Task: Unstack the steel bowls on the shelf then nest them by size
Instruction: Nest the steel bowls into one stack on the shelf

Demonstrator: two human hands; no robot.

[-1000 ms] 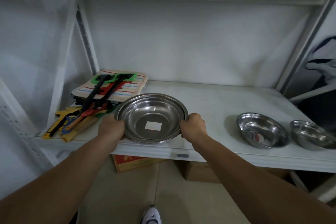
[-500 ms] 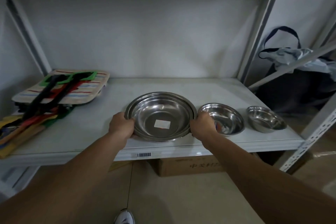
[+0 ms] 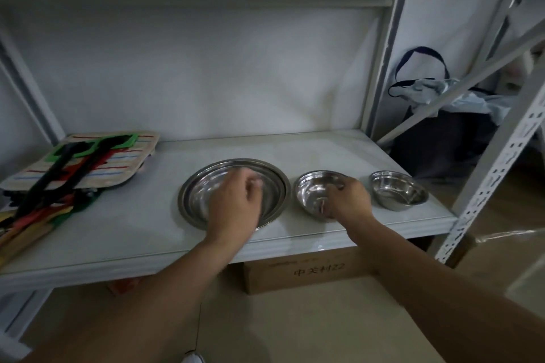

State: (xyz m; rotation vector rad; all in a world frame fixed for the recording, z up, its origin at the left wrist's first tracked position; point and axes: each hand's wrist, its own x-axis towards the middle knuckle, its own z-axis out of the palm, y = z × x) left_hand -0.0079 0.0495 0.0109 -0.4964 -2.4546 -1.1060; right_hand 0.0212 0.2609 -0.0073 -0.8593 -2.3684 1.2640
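Observation:
Three steel bowls stand side by side in a row on the white shelf (image 3: 141, 233). The large bowl (image 3: 199, 196) is in the middle of the shelf, the medium bowl (image 3: 309, 190) is right of it, and the small bowl (image 3: 398, 194) is furthest right. My left hand (image 3: 236, 206) hovers over the large bowl with its fingers loosely curled and nothing in it. My right hand (image 3: 348, 200) curls over the medium bowl's near right rim and grips it.
Striped mats (image 3: 118, 162) with black tongs and coloured utensils (image 3: 50, 203) lie at the shelf's left end. A cardboard box (image 3: 309, 271) sits on the floor under the shelf. A perforated upright (image 3: 495, 180) and a dark bag (image 3: 442, 138) stand to the right.
Both hands have let go of the large bowl, which now rests beside the medium one. My left hand lifted over it, and my right hand moved right onto the medium bowl.

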